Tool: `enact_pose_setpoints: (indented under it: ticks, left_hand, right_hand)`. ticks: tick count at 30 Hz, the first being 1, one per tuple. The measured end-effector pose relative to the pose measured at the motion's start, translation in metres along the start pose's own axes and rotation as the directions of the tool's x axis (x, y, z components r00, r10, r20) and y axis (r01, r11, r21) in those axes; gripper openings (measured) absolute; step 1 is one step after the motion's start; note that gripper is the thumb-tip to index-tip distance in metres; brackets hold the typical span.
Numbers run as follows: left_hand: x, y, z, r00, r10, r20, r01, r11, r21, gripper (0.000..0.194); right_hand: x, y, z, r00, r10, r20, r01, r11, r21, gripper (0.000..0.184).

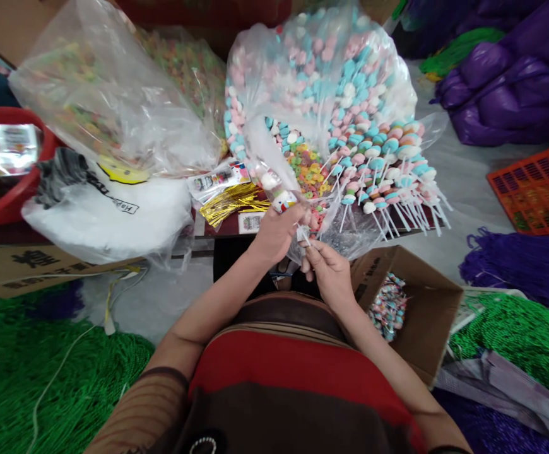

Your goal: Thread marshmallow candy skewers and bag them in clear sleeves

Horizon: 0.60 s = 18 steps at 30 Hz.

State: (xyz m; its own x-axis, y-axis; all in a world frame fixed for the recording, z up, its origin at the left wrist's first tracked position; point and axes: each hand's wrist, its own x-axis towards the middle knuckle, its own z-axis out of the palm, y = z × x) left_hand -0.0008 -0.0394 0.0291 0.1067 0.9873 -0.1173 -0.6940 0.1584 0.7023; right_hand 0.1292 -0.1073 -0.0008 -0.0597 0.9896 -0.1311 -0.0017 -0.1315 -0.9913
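Right, head cam: left hand (278, 232) closed round a small clear wrapper with a marshmallow candy (278, 197) inside, held just above the lap, in front of the table edge. Right hand (327, 270) pinches the candy's white stick (305, 238) w/ fingertips, touching the left. Behind: big bag of pink/blue marshmallow pops (350, 126), gold twist ties (231, 203) on the table, cardboard box (421, 315) of wrapped sweets at right.
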Motion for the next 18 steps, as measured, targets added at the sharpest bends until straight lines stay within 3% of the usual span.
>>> enact_pose_setpoints:
  ticks: [3, 6, 10, 13, 18]
  left_hand:
    - [-0.005, 0.001, -0.007, 0.987, -0.101, 0.126, 0.097, 0.995, 0.034, 0.06]
    - [0.0, 0.021, -0.016, 0.989, -0.036, 0.145, 0.034, 0.999, 0.023, 0.078]
    - [0.013, 0.042, -0.011, 0.994, 0.092, -0.053, -0.09, 0.995, 0.034, 0.046]
    - [0.016, 0.033, 0.001, 0.987, 0.128, -0.096, -0.127, 0.992, 0.014, 0.039]
    - [0.0, -0.002, 0.01, 0.998, 0.06, 0.02, -0.06, 0.998, -0.013, 0.044]
  right_hand:
    - [0.002, 0.002, 0.002, 1.0, -0.009, 0.017, 0.007, 0.997, 0.076, 0.034]
    - [0.002, 0.005, 0.0, 1.0, -0.004, 0.008, 0.003, 0.995, 0.098, 0.035]
    - [0.001, 0.007, -0.001, 0.998, 0.047, 0.036, -0.049, 0.997, 0.066, 0.039]
    - [0.001, 0.004, 0.001, 0.997, 0.073, 0.033, -0.075, 0.994, 0.075, 0.041]
    - [0.002, 0.001, 0.007, 0.991, 0.127, 0.047, -0.134, 0.973, 0.189, 0.043]
